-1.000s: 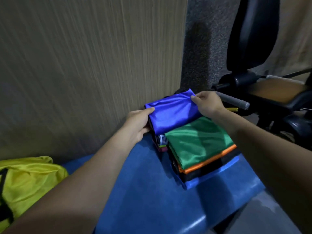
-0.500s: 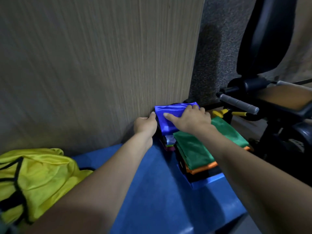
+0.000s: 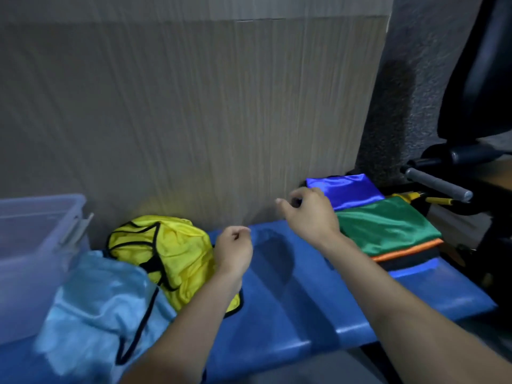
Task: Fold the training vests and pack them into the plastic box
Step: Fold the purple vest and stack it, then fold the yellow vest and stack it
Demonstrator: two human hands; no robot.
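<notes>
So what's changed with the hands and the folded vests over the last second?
Both hands let go of the blue folded vest and drew back leftward. The left hand now hangs by the yellow vest, and the right hand hovers beside the stack; both have loosely curled fingers and hold nothing. The blue vest stays atop its pile beside the green folded vest. The view swung left, revealing the plastic box.

It looked to me like a gym or sports club room. I saw a black padded exercise machine [image 3: 479, 79] with a grey-gripped handle [image 3: 437, 183] on the right, a blue bench [image 3: 291, 295] against a wood-grain wall panel [image 3: 194, 120], and coloured training vests [image 3: 166, 250] on it.
</notes>
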